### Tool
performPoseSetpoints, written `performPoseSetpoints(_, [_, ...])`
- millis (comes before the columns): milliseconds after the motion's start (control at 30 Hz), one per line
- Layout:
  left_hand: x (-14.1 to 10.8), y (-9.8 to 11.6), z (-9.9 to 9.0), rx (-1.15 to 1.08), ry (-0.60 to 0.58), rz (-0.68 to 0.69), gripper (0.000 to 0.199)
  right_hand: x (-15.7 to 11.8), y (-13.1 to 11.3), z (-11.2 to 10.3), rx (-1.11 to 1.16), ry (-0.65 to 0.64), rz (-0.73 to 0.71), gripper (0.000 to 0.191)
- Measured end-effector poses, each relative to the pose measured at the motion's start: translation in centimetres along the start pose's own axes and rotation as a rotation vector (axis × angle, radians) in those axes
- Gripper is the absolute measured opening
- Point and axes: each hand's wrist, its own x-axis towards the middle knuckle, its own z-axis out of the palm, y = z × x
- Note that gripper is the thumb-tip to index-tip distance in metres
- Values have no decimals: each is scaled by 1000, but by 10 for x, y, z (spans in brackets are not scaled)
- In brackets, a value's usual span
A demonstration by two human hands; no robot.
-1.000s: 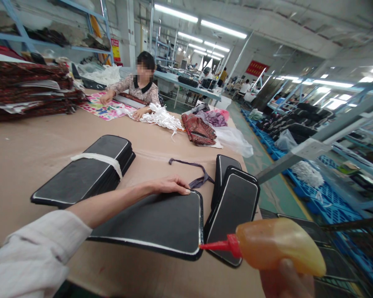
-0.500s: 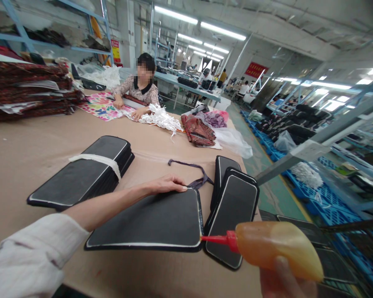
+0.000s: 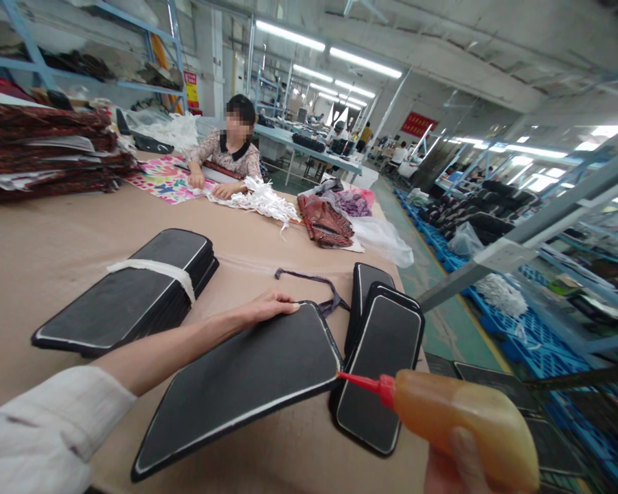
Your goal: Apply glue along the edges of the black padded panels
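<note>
A flat black panel with white edging [image 3: 242, 381] lies on the brown table [image 3: 56, 233] in front of me. My left hand [image 3: 262, 309] rests flat on its far edge, fingers together. My right hand [image 3: 463, 466], at the bottom right, grips an orange squeeze bottle [image 3: 463, 425]. The bottle's red nozzle [image 3: 363, 383] touches the panel's right corner. Two similar black panels [image 3: 378, 363] lean together just right of it.
A strapped stack of black panels [image 3: 134, 291] lies to the left. A dark strap [image 3: 314, 285] lies beyond my left hand. A seated person [image 3: 226, 154] works at the far end among white strips and fabric. Folded cloth piles [image 3: 46, 151] stand far left. Blue pallets line the right aisle.
The panel under my left hand has turned, its near end swinging toward me and left. The bottle's nozzle has stayed at the panel's right edge, now at the corner.
</note>
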Motion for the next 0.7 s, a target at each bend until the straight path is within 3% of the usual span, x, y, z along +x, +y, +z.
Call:
performPoseSetpoints(167, [4, -8, 1, -114, 11, -34, 33, -7, -13, 22, 125, 37, -62, 48])
performPoseSetpoints(400, [5, -12, -1, -156, 8, -40, 38, -5, -32, 39, 180, -32, -86, 53])
performPoseSetpoints(533, [5, -14, -2, -143, -3, -15, 39, -1, -29, 42, 205, -92, -82, 54])
performPoseSetpoints(700, [5, -18, -5, -147, -51, -24, 39, 1, -25, 45, 292, -68, -19, 51])
